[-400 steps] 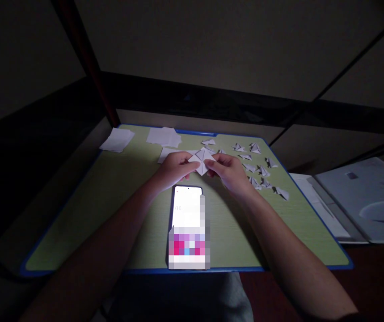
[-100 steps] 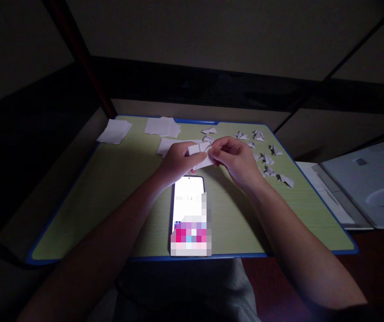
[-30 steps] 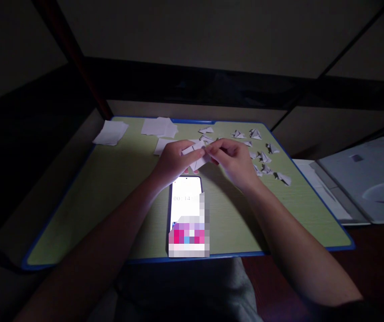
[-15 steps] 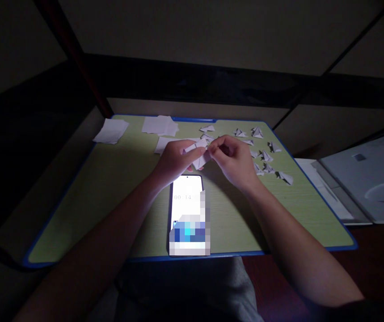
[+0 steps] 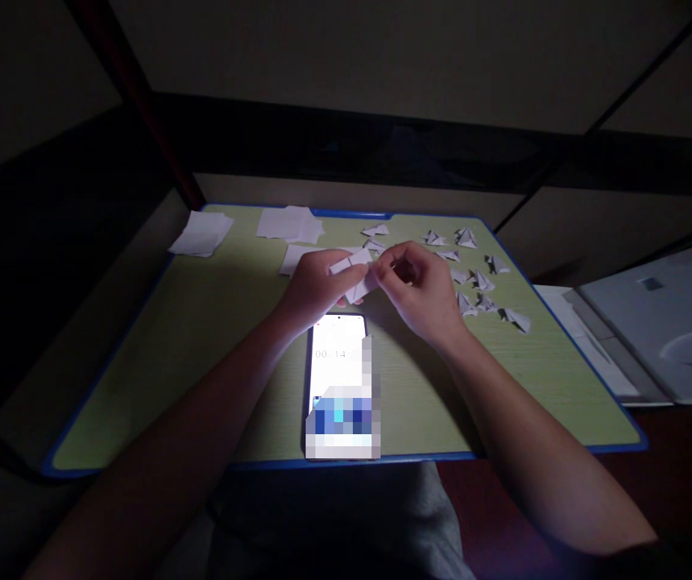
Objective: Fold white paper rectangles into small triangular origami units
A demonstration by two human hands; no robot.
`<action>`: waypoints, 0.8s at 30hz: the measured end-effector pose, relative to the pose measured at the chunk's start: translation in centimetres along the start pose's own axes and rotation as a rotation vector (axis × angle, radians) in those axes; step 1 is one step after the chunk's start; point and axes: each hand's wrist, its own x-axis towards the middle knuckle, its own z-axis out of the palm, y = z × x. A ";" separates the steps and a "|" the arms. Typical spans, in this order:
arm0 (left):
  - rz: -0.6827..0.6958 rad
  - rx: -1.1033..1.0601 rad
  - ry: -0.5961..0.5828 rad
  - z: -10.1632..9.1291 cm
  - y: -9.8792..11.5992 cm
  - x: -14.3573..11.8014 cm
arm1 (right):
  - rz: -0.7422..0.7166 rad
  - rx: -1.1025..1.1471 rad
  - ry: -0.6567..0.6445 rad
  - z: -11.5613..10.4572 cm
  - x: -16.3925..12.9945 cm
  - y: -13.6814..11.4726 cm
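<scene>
My left hand (image 5: 315, 282) has its thumb pressed flat on a small folded sheet of white paper (image 5: 358, 283), with fingertips showing beneath its near edge, so the sheet is clamped between them. The thumb and forefinger of my right hand (image 5: 419, 288) are brought together in a pinch on the paper's right edge. I hold it tilted, creases showing, over the middle of the green, blue-rimmed tabletop (image 5: 200, 354), just beyond the top end of a lit smartphone (image 5: 339, 342) whose screen reads 00:14, its lower part blurred. Past my left hand lie a stack of white sheets (image 5: 199, 234) at the far left corner, a second stack (image 5: 285, 223) and some more paper (image 5: 292, 259), partly hidden. Small folded paper pieces (image 5: 482, 279) are scattered beyond and beside my right hand.
</scene>
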 end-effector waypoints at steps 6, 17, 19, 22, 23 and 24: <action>0.003 -0.011 -0.007 0.0 0.2 0.0 | 0.029 0.058 -0.052 -0.1 0.1 0.4; 0.010 -0.038 -0.010 -0.1 0.4 -0.1 | 0.067 0.203 -0.051 0.0 0.4 0.8; 0.021 -0.021 0.000 -0.1 0.4 -0.1 | 0.059 0.208 -0.054 0.0 0.4 0.9; 0.026 -0.022 0.009 -0.2 0.2 0.0 | 0.060 0.220 -0.073 0.0 0.5 1.2; 0.024 -0.030 0.006 -0.2 0.1 0.0 | 0.069 0.234 -0.080 0.0 0.6 1.4; 0.024 -0.037 0.005 -0.2 0.1 0.1 | 0.080 0.250 -0.085 0.0 0.6 1.4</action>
